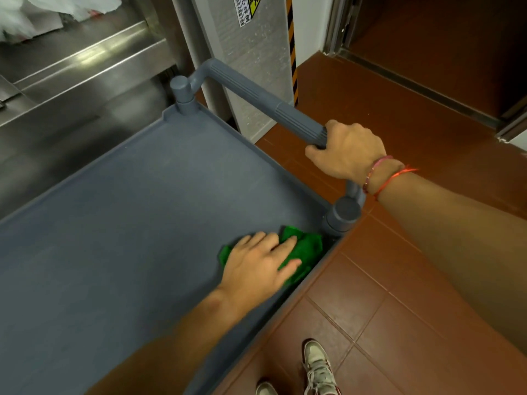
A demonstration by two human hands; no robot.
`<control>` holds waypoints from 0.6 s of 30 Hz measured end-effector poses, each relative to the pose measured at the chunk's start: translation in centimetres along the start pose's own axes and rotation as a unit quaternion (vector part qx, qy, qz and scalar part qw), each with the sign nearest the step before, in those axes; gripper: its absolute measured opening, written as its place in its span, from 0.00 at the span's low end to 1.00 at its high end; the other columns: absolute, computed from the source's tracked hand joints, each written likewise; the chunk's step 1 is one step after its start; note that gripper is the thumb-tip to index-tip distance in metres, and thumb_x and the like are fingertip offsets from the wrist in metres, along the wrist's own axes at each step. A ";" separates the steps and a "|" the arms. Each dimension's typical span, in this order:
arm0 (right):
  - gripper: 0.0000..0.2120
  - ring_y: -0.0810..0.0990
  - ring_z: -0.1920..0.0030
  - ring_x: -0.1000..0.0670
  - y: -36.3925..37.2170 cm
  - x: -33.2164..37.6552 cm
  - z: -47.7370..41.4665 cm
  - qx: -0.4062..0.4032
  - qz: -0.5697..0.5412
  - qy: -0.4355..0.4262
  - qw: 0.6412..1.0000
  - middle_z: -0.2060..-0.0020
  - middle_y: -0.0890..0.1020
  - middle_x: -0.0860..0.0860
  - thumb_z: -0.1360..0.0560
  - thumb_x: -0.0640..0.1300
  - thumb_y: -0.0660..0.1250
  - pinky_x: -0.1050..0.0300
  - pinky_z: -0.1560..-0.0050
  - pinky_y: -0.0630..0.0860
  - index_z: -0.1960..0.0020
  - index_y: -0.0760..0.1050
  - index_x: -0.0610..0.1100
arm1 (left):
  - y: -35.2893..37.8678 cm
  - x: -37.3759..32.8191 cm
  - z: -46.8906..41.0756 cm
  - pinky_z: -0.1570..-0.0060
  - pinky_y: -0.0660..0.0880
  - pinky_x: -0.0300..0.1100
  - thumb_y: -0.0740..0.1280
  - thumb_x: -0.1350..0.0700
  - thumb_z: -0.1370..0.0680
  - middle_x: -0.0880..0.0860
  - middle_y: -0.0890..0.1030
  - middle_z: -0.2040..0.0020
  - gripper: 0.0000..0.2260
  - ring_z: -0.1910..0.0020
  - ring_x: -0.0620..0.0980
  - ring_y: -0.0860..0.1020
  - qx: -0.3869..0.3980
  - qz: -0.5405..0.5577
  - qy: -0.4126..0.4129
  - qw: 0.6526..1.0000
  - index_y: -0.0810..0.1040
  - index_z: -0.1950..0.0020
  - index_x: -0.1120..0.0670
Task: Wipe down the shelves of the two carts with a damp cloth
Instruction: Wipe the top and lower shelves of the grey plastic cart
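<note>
A grey plastic cart's top shelf (137, 201) fills the left and middle of the head view. A crumpled green cloth (306, 248) lies in the shelf's near right corner, beside the corner post (343, 215). My left hand (261, 262) presses flat on the cloth with straight fingers. My right hand (346, 152) grips the cart's grey handle bar (265, 102) near its right end. Red bands circle my right wrist.
A stainless steel counter (71, 78) stands beyond the cart at the upper left. A grey panel with a warning sticker (253, 61) rises behind the handle. Red-brown floor tiles (399, 295) spread to the right, with a doorway threshold (422, 89) at the upper right. My shoes (316, 366) show at the bottom.
</note>
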State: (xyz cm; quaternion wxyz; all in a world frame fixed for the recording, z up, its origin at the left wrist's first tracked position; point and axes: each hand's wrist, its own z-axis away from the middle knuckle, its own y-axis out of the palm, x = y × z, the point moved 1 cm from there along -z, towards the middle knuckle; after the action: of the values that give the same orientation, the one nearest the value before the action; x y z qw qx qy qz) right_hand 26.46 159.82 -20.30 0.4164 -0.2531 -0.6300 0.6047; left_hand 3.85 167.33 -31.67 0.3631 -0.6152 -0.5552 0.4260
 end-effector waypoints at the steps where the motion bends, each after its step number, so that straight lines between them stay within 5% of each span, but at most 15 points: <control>1: 0.20 0.79 0.59 0.41 -0.3 0.3 -0.5 0.005 0.012 -0.012 1.000 0.57 0.79 0.46 0.24 0.60 0.63 0.48 0.58 0.79 0.43 0.72 0.44 | 0.4 1.0 -0.9 0.67 0.73 0.45 0.64 0.43 0.22 0.52 0.78 0.62 0.18 0.65 0.55 0.77 -0.008 -0.016 -0.012 1.000 0.84 0.42 0.54; 8: 0.18 0.74 0.61 0.41 0.3 2.0 -2.5 -0.008 0.013 -0.102 0.995 0.58 0.75 0.45 0.19 0.56 0.59 0.49 0.61 0.70 0.38 0.67 0.43 | 1.4 6.8 -6.6 0.69 0.77 0.47 0.65 0.47 0.24 0.58 0.81 0.62 0.18 0.66 0.60 0.80 -0.017 -0.063 -0.212 0.975 0.84 0.45 0.58; 18: 0.15 0.72 0.64 0.43 0.1 1.7 -2.4 0.009 -0.008 -0.104 0.994 0.61 0.74 0.47 0.18 0.55 0.58 0.51 0.64 0.66 0.41 0.65 0.44 | 2.0 -3.2 -3.9 0.65 0.72 0.44 0.68 0.46 0.25 0.50 0.80 0.62 0.13 0.64 0.51 0.78 -0.013 0.020 -0.078 0.997 0.86 0.49 0.53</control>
State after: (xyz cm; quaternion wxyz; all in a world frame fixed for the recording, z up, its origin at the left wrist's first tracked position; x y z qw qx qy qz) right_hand 27.55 162.57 -20.23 0.3552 -0.1801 -0.6665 0.6302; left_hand 8.12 164.00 -31.64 0.3020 -0.5954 -0.5750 0.4728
